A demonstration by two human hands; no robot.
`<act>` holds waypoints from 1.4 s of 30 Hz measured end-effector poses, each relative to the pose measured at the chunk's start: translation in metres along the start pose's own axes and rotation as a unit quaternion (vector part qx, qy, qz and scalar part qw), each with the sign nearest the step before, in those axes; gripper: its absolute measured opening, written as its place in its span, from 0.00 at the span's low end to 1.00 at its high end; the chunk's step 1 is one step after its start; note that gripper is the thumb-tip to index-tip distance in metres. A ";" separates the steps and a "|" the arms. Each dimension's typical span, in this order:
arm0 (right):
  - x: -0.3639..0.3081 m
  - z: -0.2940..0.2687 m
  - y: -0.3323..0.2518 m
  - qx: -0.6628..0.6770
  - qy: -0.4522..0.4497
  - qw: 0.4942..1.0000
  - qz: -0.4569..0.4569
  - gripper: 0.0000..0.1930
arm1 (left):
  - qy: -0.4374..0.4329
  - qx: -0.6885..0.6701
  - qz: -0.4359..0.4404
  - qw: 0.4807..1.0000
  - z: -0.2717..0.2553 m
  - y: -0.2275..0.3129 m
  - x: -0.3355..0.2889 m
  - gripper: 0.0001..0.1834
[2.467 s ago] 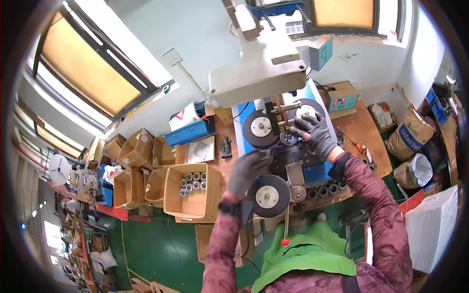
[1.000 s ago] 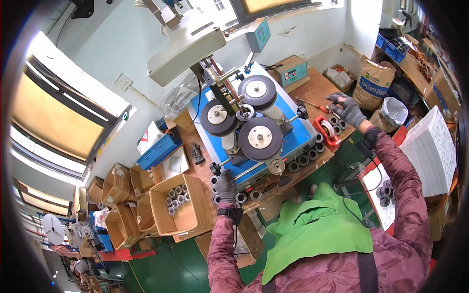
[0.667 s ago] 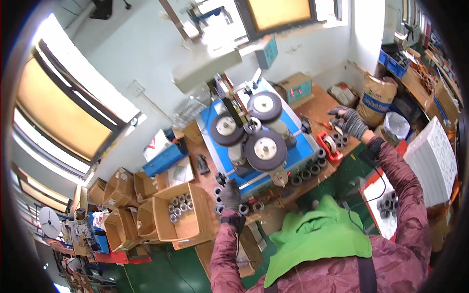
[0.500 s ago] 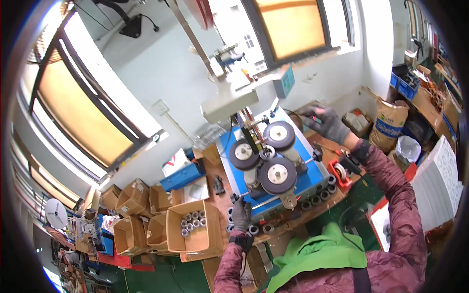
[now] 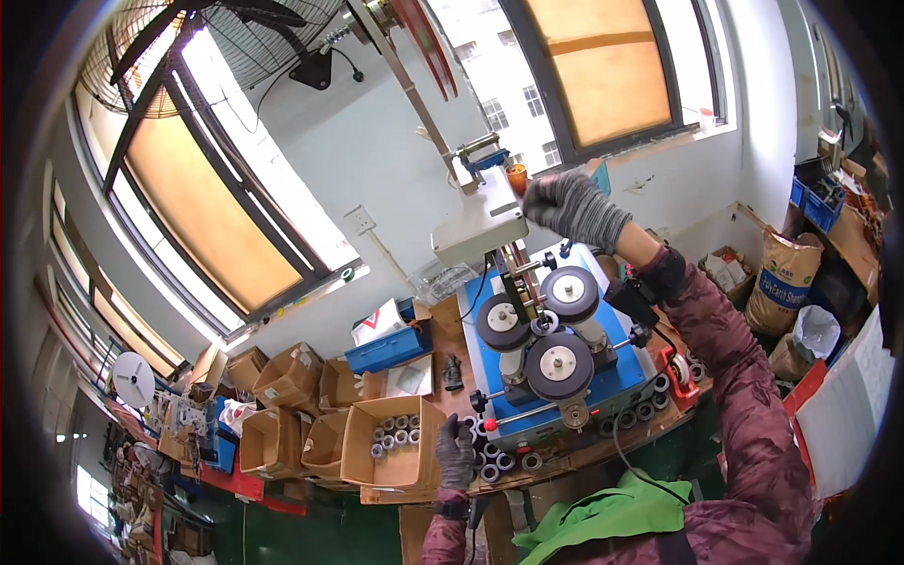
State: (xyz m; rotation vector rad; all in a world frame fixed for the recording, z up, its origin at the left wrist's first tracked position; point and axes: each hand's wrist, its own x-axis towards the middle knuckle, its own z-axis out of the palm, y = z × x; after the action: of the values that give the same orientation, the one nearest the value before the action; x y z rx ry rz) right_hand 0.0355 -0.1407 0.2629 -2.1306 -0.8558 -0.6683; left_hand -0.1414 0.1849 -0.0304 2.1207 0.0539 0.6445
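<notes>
My left hand [image 5: 456,454], in a dark grey glove, is between an open carton [image 5: 363,461] and a group of metal rings [image 5: 490,461] at the machine's left front corner. Its fingers point forward, slightly apart, with no object visible in them. My right hand [image 5: 570,209], also gloved, is raised beside the pale head [image 5: 478,226] of the machine. Its fingers are curled; whatever they hold, if anything, is hidden. Below, three black wheels [image 5: 559,367] surround a small ring [image 5: 544,323] on the blue machine top [image 5: 617,363].
Several rings [image 5: 395,435] lie inside the carton, and more rings [image 5: 644,411] line the machine's front right. A blue toolbox [image 5: 386,350] and a black tool [image 5: 453,373] are left of the machine. A red tape dispenser [image 5: 680,375] stands right. A cable [image 5: 617,443] hangs in front.
My right hand has moved left and up from the machine's right side to its head. My left hand has come away from the black knob toward the carton and rings. The view has shifted.
</notes>
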 end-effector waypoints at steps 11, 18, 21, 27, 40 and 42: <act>-0.096 0.076 0.004 0.008 -0.039 0.991 0.127 0.06 | -0.100 -0.083 0.036 0.991 0.042 0.088 0.042 0.12; -0.259 0.150 0.024 0.049 -0.177 0.964 0.195 0.10 | -0.333 -0.335 -0.131 0.871 0.100 0.127 0.016 0.12; -0.283 0.153 0.021 0.071 -0.217 0.946 0.232 0.11 | -0.411 -0.192 -0.064 0.889 0.109 0.110 0.008 0.09; -0.294 0.141 0.040 0.206 -0.094 0.940 0.255 0.11 | -0.241 -0.227 -0.012 0.943 0.120 0.103 0.034 0.12; -0.334 0.119 0.089 0.169 -0.113 0.939 0.278 0.09 | -0.045 -0.004 0.042 0.998 0.184 0.109 0.075 0.14; -0.333 0.116 0.094 0.177 -0.122 0.935 0.281 0.09 | -0.056 -0.057 -0.030 0.996 0.183 0.105 0.077 0.10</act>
State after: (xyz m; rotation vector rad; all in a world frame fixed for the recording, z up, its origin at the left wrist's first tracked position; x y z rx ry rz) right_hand -0.0870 -0.2190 -0.0720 -2.0031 -0.4050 0.0473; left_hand -0.0102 0.0046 -0.0016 2.0324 0.0186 0.4818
